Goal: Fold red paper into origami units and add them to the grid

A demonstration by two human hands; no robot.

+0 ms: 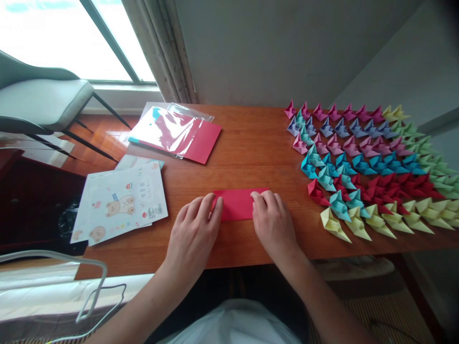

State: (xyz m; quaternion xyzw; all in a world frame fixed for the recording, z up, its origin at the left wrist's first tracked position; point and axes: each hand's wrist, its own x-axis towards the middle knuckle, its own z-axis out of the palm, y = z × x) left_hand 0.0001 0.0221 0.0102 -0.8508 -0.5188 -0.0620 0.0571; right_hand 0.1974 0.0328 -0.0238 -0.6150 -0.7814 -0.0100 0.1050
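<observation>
A red sheet of paper (237, 204), folded into a long rectangle, lies flat on the wooden table in front of me. My left hand (198, 222) grips its left end, with the fingers curled and the thumb against the paper. At the right end my right hand (271, 220) pinches the upper corner, its fingers bent over the edge. Both hands rest on the tabletop. What the fingertips do underneath the paper is hidden.
Rows of folded paper figures (362, 165) in several colours fill the table's right side. Left of centre lies a plastic packet of red paper (204, 141). Bear-printed cards (125, 200) sit at the left edge. A chair (46, 95) stands by the window.
</observation>
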